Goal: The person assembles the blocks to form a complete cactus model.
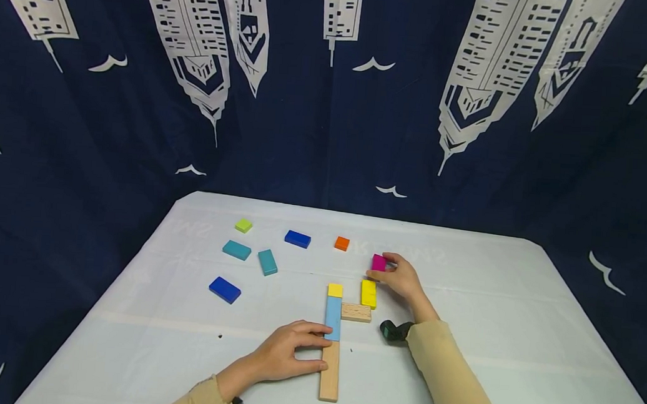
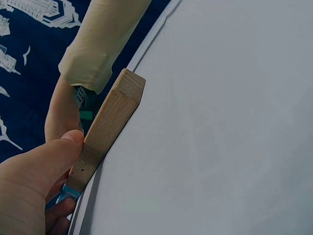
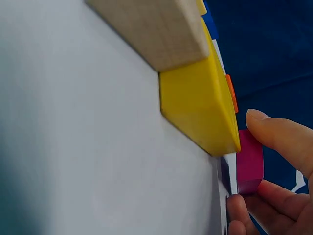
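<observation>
My right hand (image 1: 402, 278) pinches a small magenta block (image 1: 379, 263) between thumb and fingers, just beyond a yellow block (image 1: 369, 294). In the right wrist view, the magenta block (image 3: 250, 161) shows past the end of the yellow one (image 3: 195, 105). My left hand (image 1: 287, 351) rests its extended fingertips along the left side of a block row. That row runs from a long plain wooden block (image 1: 330, 371) through a light blue block (image 1: 333, 318) to a small yellow block (image 1: 335, 290). A short wooden block (image 1: 356, 312) branches right, touching the upright yellow one.
Loose on the white table (image 1: 465, 268) lie a lime block (image 1: 243, 225), two teal blocks, a far blue block (image 1: 298, 239), a nearer blue block (image 1: 225, 289) and an orange block (image 1: 342, 243). A dark blue printed cloth (image 1: 328, 133) hangs behind.
</observation>
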### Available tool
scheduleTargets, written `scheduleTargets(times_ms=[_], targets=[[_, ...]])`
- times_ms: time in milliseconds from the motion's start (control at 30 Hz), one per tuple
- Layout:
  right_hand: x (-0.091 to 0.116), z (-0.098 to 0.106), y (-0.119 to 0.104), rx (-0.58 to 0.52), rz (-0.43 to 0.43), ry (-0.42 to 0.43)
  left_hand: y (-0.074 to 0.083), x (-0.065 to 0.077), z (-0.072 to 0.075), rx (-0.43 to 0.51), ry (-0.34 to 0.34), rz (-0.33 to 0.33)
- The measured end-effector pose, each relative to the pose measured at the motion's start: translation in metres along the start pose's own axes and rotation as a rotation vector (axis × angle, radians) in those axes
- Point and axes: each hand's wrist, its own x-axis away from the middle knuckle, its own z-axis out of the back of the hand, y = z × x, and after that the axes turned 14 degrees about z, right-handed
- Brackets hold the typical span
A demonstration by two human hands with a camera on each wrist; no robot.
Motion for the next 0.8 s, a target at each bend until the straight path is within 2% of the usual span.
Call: scheduleTargets(times_ms=[267,800], targets=[[-0.004,-0.008,-0.001,-0.006,-0.001,-0.004,0.0,0.0,0.0,-0.025,0.002,-0.02],[-0.008,-0.015,0.002,0.002,-0.021,0.004,0.001,0.001,0.0,0.003,-0.011,0.011]])
